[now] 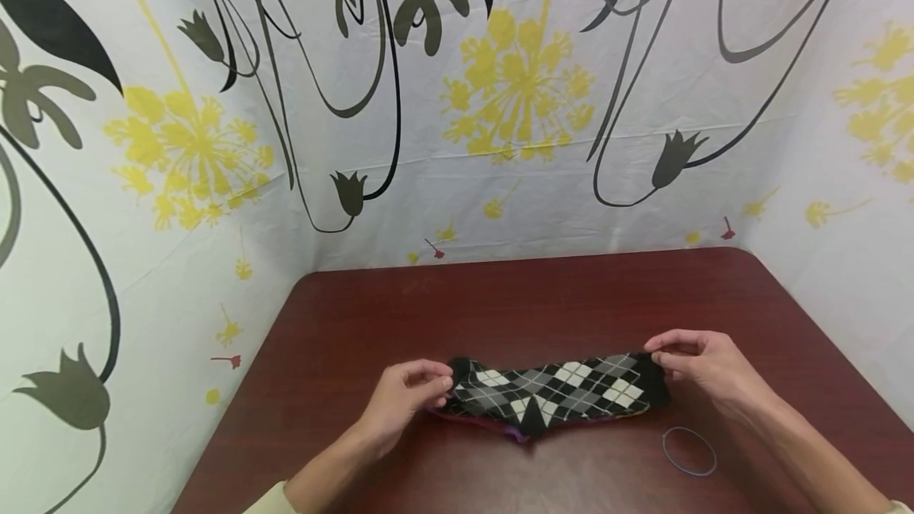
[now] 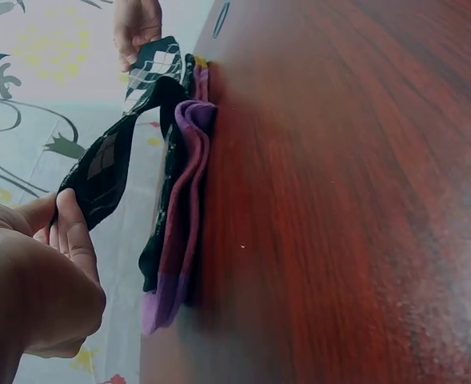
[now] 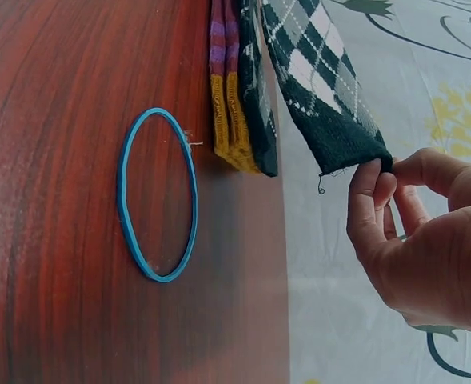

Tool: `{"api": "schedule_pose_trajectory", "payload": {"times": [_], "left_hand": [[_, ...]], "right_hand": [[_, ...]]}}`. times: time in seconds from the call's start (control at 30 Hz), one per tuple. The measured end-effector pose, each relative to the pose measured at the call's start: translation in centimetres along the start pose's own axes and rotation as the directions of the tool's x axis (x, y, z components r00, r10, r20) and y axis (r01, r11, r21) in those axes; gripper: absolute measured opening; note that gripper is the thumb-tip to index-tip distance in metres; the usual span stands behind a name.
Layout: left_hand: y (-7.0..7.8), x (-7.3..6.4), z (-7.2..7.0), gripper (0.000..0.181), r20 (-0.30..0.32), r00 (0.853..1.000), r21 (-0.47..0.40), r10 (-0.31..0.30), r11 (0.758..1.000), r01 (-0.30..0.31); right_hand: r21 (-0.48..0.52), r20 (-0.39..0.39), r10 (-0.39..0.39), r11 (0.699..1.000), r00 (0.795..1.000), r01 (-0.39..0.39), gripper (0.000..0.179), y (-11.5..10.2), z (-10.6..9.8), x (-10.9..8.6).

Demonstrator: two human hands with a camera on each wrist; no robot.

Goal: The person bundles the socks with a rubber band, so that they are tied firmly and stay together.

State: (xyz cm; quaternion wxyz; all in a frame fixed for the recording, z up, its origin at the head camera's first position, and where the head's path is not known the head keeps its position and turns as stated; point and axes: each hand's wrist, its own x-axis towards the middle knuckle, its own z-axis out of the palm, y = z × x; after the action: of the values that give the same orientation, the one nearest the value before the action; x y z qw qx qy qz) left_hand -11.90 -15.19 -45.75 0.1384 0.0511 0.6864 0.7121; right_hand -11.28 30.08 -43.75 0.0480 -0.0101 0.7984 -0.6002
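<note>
A black, grey and white argyle sock (image 1: 571, 379) is stretched lengthwise between my two hands, raised off the table. My left hand (image 1: 407, 395) pinches its toe end, and my right hand (image 1: 703, 363) pinches the black cuff between thumb and fingers. Under it lie more socks: another dark patterned one (image 3: 255, 88) and, below that, a purple and maroon sock (image 2: 191, 184) with a mustard cuff (image 3: 233, 120). In the head view the raised sock hides most of this stack. A loose thread hangs from the cuff in the right wrist view.
A thin blue rubber band (image 1: 689, 451) lies on the dark red wooden table (image 1: 514, 300), near my right forearm. A white cloth (image 1: 500, 212) printed with flowers hangs behind the table and along both sides.
</note>
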Motion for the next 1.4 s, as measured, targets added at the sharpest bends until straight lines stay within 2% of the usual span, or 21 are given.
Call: {"api": "schedule_pose_trajectory", "payload": {"times": [0.33,0.53,0.77,0.93,1.1,1.27,1.4], "left_hand": [[-1.4,0.0,-0.4,0.027,-0.004,1.000,0.022,-0.001,1.000,0.001],[-2.0,0.1,-0.6,0.025,0.005,1.000,0.048,0.021,0.999,-0.021],[-2.6,0.0,-0.8,0.020,0.007,0.999,0.147,0.051,0.988,-0.051],[-2.8,0.0,-0.8,0.017,0.003,0.997,0.226,0.071,0.972,-0.070],[-3.2,0.0,-0.9,0.015,-0.007,0.997,0.267,0.081,0.961,-0.076],[-3.3,0.1,-0.9,0.012,-0.015,0.995,0.323,0.095,0.943,-0.085],[-3.3,0.0,-0.9,0.011,-0.017,0.994,0.369,0.110,0.924,-0.096]], "right_hand": [[-0.016,0.000,-0.004,1.000,1.000,0.004,0.019,0.8,0.9,0.8],[-0.035,-0.011,0.015,0.999,1.000,-0.015,0.021,1.0,1.4,1.3],[-0.039,-0.020,0.052,0.998,0.998,-0.052,0.021,1.3,2.1,1.8],[-0.134,-0.031,0.057,0.989,0.998,-0.061,0.021,1.3,2.3,2.0],[-0.246,-0.031,0.069,0.966,0.997,-0.074,0.023,1.2,2.3,1.9],[-0.298,-0.018,0.065,0.952,0.998,-0.067,0.025,1.5,2.4,1.8],[-0.329,-0.004,0.030,0.944,1.000,-0.030,0.025,1.8,2.5,1.9]]}}
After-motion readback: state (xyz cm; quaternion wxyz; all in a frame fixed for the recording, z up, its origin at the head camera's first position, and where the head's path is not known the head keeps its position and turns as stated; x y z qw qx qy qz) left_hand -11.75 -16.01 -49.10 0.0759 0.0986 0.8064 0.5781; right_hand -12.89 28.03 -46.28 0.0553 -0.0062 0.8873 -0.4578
